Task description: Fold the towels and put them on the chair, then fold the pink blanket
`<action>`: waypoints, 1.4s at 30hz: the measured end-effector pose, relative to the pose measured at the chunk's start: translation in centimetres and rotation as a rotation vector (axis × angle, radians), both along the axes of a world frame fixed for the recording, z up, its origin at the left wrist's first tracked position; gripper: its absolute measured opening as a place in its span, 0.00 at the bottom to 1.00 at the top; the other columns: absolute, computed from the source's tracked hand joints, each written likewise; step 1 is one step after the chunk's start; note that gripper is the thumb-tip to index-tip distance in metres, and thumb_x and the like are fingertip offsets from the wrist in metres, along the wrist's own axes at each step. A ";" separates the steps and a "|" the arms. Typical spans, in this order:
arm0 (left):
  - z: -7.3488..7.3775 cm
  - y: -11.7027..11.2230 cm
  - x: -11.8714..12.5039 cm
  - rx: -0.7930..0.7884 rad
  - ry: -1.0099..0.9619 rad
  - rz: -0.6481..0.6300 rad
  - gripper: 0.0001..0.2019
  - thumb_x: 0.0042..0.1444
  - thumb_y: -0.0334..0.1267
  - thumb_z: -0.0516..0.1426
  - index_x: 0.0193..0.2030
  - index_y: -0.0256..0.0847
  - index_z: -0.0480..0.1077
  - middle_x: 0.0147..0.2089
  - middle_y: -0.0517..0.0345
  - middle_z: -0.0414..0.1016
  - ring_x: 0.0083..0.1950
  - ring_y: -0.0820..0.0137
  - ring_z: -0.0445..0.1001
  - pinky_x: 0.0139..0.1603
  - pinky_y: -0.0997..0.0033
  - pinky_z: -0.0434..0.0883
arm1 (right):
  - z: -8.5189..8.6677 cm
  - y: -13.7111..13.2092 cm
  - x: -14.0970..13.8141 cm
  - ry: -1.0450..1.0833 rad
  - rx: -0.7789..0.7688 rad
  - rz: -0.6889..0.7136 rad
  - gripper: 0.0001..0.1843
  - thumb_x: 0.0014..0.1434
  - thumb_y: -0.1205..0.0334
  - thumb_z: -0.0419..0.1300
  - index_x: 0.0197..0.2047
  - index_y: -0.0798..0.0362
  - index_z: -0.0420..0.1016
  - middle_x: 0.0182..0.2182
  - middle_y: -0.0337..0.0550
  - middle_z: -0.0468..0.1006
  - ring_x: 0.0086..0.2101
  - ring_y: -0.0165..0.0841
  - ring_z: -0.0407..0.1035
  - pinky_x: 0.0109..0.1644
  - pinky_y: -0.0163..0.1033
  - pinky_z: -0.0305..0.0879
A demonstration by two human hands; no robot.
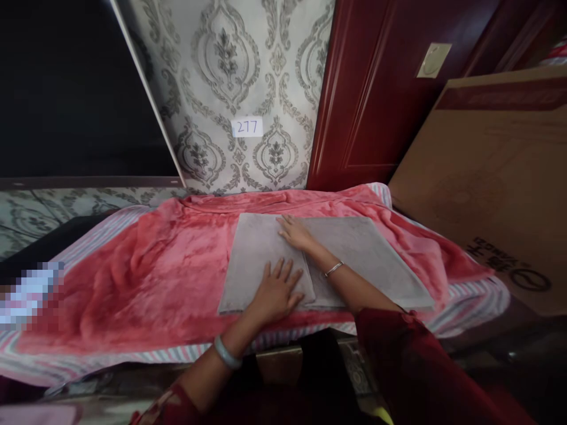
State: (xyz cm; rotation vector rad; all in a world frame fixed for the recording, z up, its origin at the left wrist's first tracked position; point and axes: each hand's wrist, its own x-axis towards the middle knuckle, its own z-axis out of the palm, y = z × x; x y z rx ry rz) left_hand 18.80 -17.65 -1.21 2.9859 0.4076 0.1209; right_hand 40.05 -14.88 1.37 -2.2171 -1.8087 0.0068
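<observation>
A grey towel (367, 254) lies flat on a red plush blanket (146, 277), with its left part folded over into a second layer (257, 248). My left hand (277, 289) rests flat, fingers spread, on the near edge of the folded part. My right hand (295, 231) lies open, palm down, farther back along the fold's edge. Neither hand holds anything.
The blanket covers a striped sheet (469, 301) on a table. A large cardboard box (491, 177) leans at the right. A dark red door (376, 88) and patterned wallpaper with a paper label "277" (247, 126) stand behind. A dark screen (71, 88) fills the upper left.
</observation>
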 end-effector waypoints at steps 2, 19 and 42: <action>-0.8 -0.2 -0.2 0.013 -0.031 -0.039 0.29 0.67 0.50 0.53 0.74 0.53 0.58 0.78 0.45 0.50 0.78 0.43 0.46 0.71 0.26 0.46 | -0.6 1.2 0.4 -0.026 -0.067 0.010 0.32 0.74 0.53 0.49 0.77 0.52 0.51 0.75 0.51 0.45 0.73 0.44 0.39 0.74 0.53 0.39; -3.7 0.4 -1.3 0.088 -0.210 -0.276 0.26 0.71 0.44 0.49 0.74 0.60 0.55 0.77 0.65 0.55 0.78 0.55 0.49 0.75 0.37 0.49 | -3.6 3.1 3.2 0.055 -0.179 0.010 0.36 0.73 0.39 0.41 0.78 0.43 0.46 0.76 0.46 0.41 0.73 0.44 0.35 0.74 0.54 0.37; -3.9 -0.2 -7.5 0.066 -0.226 0.022 0.43 0.57 0.48 0.65 0.75 0.63 0.50 0.81 0.52 0.40 0.79 0.42 0.40 0.72 0.29 0.51 | -2.8 6.9 -0.3 -0.031 -0.219 0.207 0.33 0.74 0.43 0.42 0.77 0.40 0.47 0.76 0.41 0.41 0.73 0.45 0.36 0.73 0.61 0.38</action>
